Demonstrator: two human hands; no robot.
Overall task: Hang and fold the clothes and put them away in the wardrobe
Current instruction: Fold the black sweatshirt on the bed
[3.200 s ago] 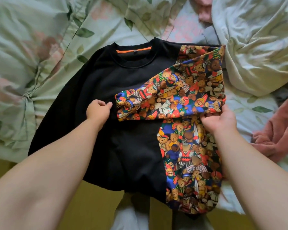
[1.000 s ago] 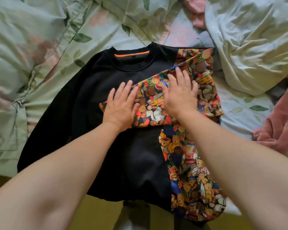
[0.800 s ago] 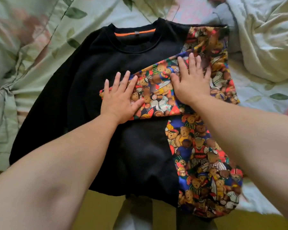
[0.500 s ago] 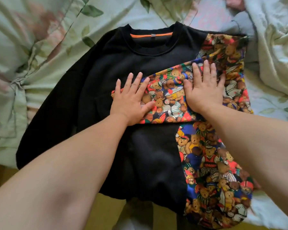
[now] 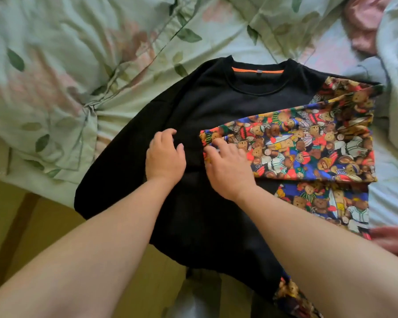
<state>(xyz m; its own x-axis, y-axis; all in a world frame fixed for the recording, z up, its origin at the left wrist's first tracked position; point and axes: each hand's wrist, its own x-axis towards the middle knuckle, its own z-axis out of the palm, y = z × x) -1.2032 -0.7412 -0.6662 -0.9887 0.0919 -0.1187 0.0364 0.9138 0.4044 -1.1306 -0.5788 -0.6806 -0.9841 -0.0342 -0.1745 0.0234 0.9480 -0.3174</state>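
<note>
Status: one garment in work, a black sweatshirt point(image 5: 216, 106) lying flat and front-up on the bed point(image 5: 78, 65), neck at the far side. Its hem hangs over the near edge of the bed above the floor point(image 5: 32, 226).

Done so far: the bear-print sleeve point(image 5: 308, 145) on the right is folded across the chest, cuff end reaching about mid-body.

Right hand point(image 5: 228, 168): fingers fairly straight, laid on the cuff end of that sleeve, pressing it down rather than gripping it. Left hand point(image 5: 166, 157): just beside it on the black body fabric, fingers loosely curled. I see no fabric pinched in it, so I read it as holding nothing.

Not done: the black sleeve point(image 5: 115, 171) on the left lies out along the body, unfolded. There's no fold of the body either, and the full length is spread out.

I see more pink cloth at the far right point(image 5: 363, 24) and at the near right edge point(image 5: 393, 239); I can't tell what either item is. No wardrobe or hanger is in view.

My estimate: early in the task. This piece is roughly a third folded, and everything after that, stowing included, is left to do.
</note>
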